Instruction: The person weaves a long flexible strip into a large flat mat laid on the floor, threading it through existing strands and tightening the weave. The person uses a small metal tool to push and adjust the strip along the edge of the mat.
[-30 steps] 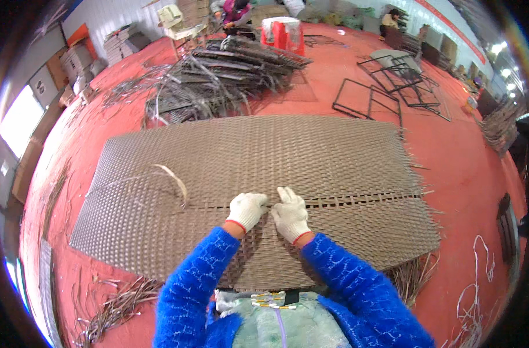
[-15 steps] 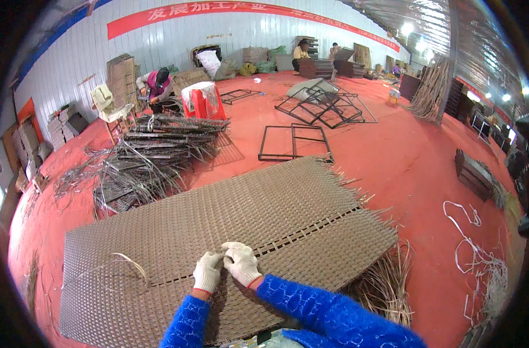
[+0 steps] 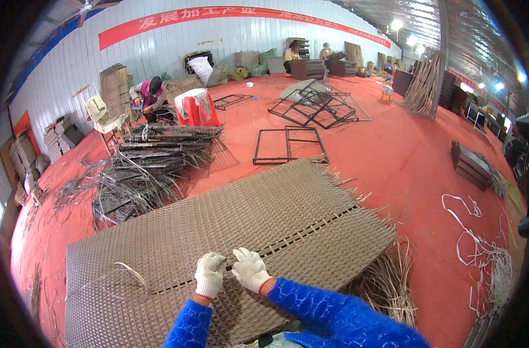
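A large brown woven panel lies in front of me, with a narrow gap running across its weave. Both my hands wear white knit gloves and rest over this gap. My left hand is closed, its fingertips pinched at the gap; what they hold is too small to make out. Just right of it, my right hand touches the panel, thumb and fingers apart and nothing visible between them. A pale loose strip curls up from the panel at the left. Loose strip ends fringe the panel's right edge.
Dark frames with trailing strips are piled beyond the panel at left. Bare black metal frames lie on the red floor ahead. A red stool stands near a seated person. White cord lies tangled at right.
My right hand has moved slightly right and down, away from my left hand, and its fingers have spread. The left hand stays at the gap. The view has shifted a little.
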Demonstrator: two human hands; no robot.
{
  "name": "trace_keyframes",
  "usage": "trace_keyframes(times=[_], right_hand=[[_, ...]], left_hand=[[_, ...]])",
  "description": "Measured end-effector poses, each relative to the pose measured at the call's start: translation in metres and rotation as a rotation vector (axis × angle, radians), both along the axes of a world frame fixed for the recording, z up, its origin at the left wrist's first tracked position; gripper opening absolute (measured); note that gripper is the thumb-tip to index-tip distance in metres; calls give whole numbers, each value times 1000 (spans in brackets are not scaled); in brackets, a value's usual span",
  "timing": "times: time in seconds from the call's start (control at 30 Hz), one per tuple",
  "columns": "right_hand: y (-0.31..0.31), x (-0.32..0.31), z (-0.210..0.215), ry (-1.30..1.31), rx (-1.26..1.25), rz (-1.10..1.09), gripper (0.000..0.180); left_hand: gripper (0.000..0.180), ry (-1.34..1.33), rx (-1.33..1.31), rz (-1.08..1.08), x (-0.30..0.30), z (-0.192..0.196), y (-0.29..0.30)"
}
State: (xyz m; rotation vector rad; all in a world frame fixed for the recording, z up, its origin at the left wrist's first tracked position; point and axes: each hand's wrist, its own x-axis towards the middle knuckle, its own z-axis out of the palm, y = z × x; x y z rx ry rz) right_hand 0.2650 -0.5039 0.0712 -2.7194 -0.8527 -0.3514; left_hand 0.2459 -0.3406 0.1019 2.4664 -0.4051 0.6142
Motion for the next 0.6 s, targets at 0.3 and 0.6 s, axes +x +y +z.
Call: trace_keyframes(times=[0.3,0.6], right_hand=[[4,3,-13,130,15,-75,30],[9,6,-22,232,-44,-91,39]], left_hand=[[11,548,-112,227,-3,20,4],[17,504,208,160,8,-9,-5]])
